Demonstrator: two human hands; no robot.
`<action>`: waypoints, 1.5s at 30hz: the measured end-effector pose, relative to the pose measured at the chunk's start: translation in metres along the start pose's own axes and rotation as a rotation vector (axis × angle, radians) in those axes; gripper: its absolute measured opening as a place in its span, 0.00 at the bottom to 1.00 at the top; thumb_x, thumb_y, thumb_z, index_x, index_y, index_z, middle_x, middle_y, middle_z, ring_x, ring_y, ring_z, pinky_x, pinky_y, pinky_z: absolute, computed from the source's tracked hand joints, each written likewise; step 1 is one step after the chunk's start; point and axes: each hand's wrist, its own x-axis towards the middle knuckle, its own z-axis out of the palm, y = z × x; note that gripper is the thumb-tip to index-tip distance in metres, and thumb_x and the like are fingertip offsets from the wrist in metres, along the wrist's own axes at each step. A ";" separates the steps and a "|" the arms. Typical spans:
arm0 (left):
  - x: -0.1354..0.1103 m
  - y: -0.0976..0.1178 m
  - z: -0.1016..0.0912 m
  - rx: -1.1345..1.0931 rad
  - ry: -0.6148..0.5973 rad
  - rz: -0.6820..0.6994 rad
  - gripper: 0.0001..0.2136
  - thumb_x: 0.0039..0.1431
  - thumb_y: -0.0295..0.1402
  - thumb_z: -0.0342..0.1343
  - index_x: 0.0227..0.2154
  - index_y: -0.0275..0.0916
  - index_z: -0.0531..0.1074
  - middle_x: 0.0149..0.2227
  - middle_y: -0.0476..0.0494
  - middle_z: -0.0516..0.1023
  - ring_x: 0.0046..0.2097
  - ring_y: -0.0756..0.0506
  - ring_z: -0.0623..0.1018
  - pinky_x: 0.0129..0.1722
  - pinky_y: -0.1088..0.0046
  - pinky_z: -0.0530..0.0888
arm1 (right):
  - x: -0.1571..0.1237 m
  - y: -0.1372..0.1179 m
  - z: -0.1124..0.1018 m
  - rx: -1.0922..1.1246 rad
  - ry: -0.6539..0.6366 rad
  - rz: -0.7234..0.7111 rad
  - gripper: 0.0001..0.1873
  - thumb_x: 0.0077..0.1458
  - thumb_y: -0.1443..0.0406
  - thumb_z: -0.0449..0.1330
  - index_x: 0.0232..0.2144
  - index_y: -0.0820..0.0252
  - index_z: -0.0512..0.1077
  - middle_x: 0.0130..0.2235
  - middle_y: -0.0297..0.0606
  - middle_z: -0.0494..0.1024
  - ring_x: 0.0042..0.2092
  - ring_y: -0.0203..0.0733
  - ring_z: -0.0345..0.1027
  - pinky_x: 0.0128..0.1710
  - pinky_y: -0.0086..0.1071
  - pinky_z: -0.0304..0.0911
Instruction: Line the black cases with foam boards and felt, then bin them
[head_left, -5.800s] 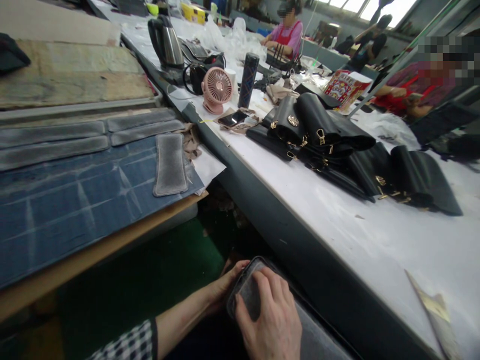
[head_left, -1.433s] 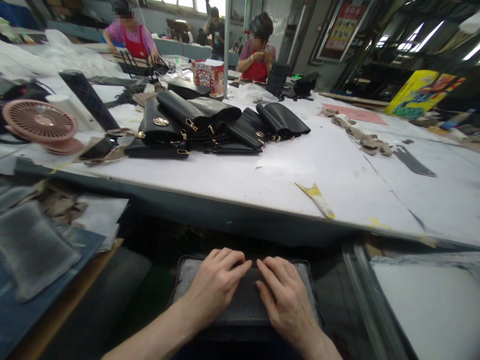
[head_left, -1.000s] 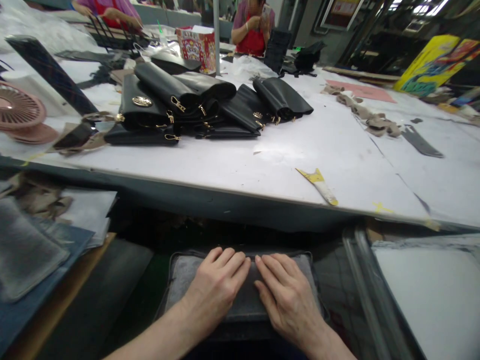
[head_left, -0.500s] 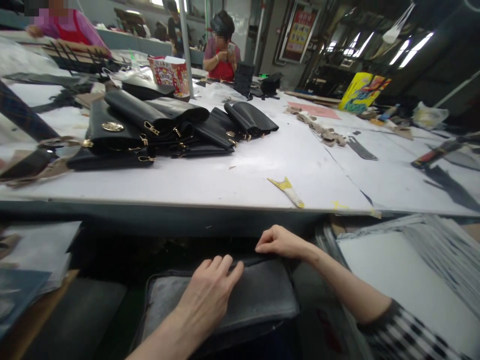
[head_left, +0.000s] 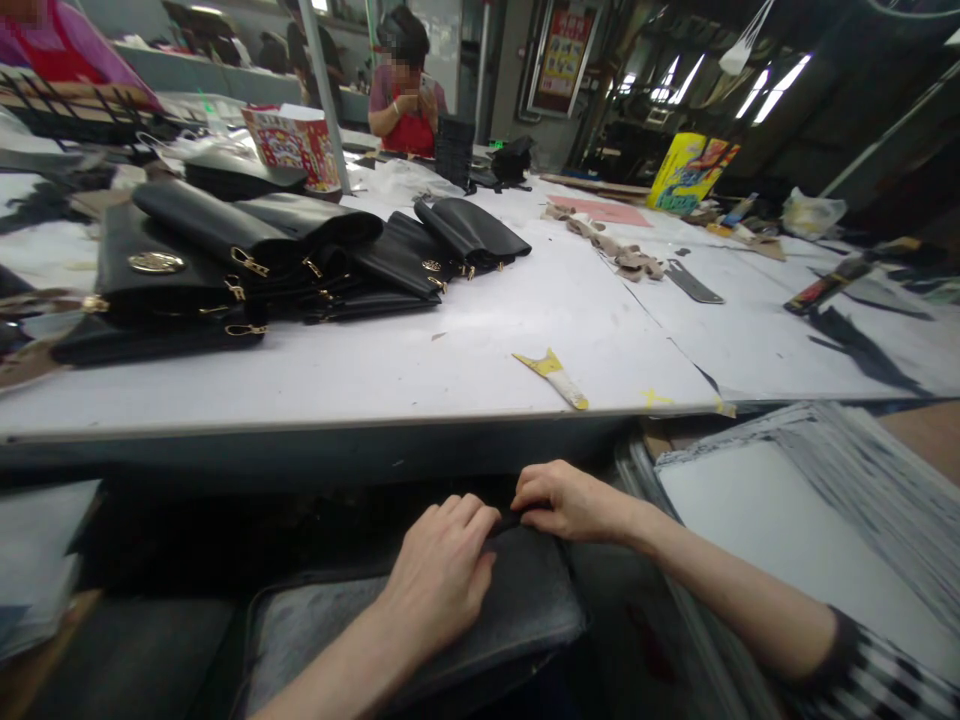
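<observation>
A boxy dark bag [head_left: 536, 590] with a worn-looking grey face and piped edges lies low in front of me, below the table edge. My left hand [head_left: 446, 560] rests over its far edge, fingers curled down and closed on the dark rim. Close beside it, my right hand [head_left: 566, 505] pinches the same edge between thumb and fingers. Whatever lies under the fingertips is hidden. On the table, a pile of black leather bags [head_left: 300, 230] with gold clasps and oval badges sits to the left. A small yellow and white tool [head_left: 553, 378] lies near the table's front edge.
The white table [head_left: 420, 375] spans the view ahead. Stacked grey-white sheets [head_left: 757, 520] stand at my right, more sheets [head_left: 45, 550] at my left. Farther back are a metal pole [head_left: 324, 95], a red patterned box [head_left: 292, 145], a yellow bag [head_left: 690, 172] and a co-worker [head_left: 409, 100].
My right hand has come down onto the bag's edge and pinches it close to my left hand. My left hand's fingers have closed more. The view has shifted slightly to the right.
</observation>
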 end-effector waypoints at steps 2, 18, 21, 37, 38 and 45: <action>0.003 0.000 0.003 -0.002 0.005 -0.006 0.12 0.57 0.27 0.53 0.45 0.44 0.69 0.43 0.45 0.73 0.45 0.41 0.71 0.44 0.62 0.69 | -0.007 -0.004 0.006 -0.137 0.038 -0.079 0.12 0.55 0.75 0.56 0.37 0.60 0.77 0.40 0.39 0.75 0.41 0.40 0.68 0.42 0.32 0.64; -0.001 0.007 0.003 0.138 -0.027 0.072 0.14 0.59 0.26 0.48 0.46 0.44 0.69 0.42 0.44 0.71 0.42 0.42 0.70 0.39 0.62 0.67 | -0.017 -0.005 0.029 -0.562 0.114 -0.348 0.15 0.63 0.75 0.45 0.30 0.63 0.69 0.32 0.39 0.66 0.34 0.42 0.55 0.34 0.36 0.57; -0.002 0.010 0.007 0.206 -0.017 0.130 0.15 0.60 0.25 0.47 0.48 0.40 0.68 0.44 0.42 0.71 0.43 0.41 0.69 0.40 0.62 0.66 | -0.024 -0.008 0.033 -0.566 0.108 -0.317 0.14 0.62 0.76 0.46 0.35 0.66 0.70 0.36 0.43 0.68 0.37 0.44 0.56 0.35 0.38 0.59; -0.014 0.012 0.024 0.285 0.192 0.200 0.08 0.57 0.31 0.55 0.38 0.32 0.72 0.39 0.41 0.70 0.41 0.42 0.68 0.36 0.64 0.67 | 0.020 -0.013 0.020 0.102 0.141 0.199 0.16 0.61 0.57 0.54 0.36 0.58 0.78 0.36 0.41 0.78 0.39 0.48 0.71 0.40 0.40 0.64; -0.017 0.009 0.021 0.248 0.202 0.177 0.07 0.57 0.31 0.56 0.37 0.34 0.72 0.40 0.42 0.71 0.42 0.43 0.68 0.37 0.64 0.67 | 0.034 -0.013 0.021 0.134 0.116 0.201 0.18 0.61 0.54 0.53 0.36 0.58 0.78 0.36 0.41 0.79 0.39 0.48 0.72 0.41 0.40 0.65; -0.079 -0.051 -0.035 0.003 0.294 -0.218 0.14 0.54 0.28 0.59 0.44 0.42 0.71 0.48 0.46 0.74 0.49 0.42 0.72 0.46 0.63 0.67 | 0.081 -0.053 0.062 0.202 0.034 0.045 0.22 0.63 0.50 0.51 0.41 0.57 0.78 0.40 0.40 0.79 0.42 0.46 0.72 0.44 0.36 0.65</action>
